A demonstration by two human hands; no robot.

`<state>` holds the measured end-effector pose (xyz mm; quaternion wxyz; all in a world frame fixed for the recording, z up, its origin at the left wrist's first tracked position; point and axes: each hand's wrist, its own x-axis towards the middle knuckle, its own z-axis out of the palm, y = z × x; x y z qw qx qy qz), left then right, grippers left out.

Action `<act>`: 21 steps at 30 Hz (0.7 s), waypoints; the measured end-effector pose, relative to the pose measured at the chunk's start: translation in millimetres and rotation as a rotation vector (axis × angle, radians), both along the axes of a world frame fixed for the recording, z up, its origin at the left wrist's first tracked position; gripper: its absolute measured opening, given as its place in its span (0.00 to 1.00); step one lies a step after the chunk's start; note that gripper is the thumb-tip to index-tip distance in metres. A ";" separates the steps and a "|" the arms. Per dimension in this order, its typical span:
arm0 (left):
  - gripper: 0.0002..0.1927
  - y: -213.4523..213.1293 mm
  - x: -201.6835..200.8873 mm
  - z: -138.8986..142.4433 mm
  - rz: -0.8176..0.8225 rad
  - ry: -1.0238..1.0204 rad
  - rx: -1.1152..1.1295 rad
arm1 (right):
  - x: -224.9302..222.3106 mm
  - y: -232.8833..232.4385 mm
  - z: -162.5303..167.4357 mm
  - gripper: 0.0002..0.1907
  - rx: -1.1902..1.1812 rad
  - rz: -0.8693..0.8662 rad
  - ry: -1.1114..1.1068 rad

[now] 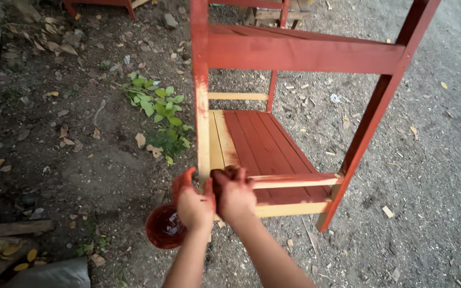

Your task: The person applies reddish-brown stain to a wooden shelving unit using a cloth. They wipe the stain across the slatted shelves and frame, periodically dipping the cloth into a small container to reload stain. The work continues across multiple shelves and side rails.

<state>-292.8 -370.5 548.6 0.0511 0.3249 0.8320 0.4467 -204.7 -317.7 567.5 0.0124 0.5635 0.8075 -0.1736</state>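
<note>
Centrally, a wooden frame (294,58), mostly stained red, stood on bare ground (428,160). At six o'clock, the right hand (234,193) gripped a stain-soaked rag (223,174) against a rail; the left hand (192,201), fingers spread, held nothing above a stain pot (162,226).

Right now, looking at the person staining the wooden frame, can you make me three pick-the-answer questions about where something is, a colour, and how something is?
1. Where is the small round pot?
A. on the ground below the left hand
B. on the slatted shelf
C. hanging from the top rail

2. What colour is the stain on the top rail?
A. blue
B. reddish-brown
C. green

3. How is the slatted shelf?
A. all bare wood
B. partly stained, partly bare
C. broken in two

Answers: 1 A, the pot sits on the dirt under the left hand. 2 B, the rail is reddish-brown. 3 B, the slats nearest the left post are pale and bare; the others are stained.
</note>
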 end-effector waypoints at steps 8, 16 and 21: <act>0.19 9.4 9.4 13.0 0.052 -0.173 -0.220 | 143.3 55.2 22.8 0.18 0.231 -0.003 0.028; 0.17 0.4 6.5 -0.7 0.001 -0.088 -0.083 | 185.2 73.0 -13.3 0.15 0.265 -0.293 -0.213; 0.14 6.9 6.2 -9.9 0.075 -0.066 -0.038 | 37.6 22.3 -53.4 0.12 -0.030 -0.071 -0.386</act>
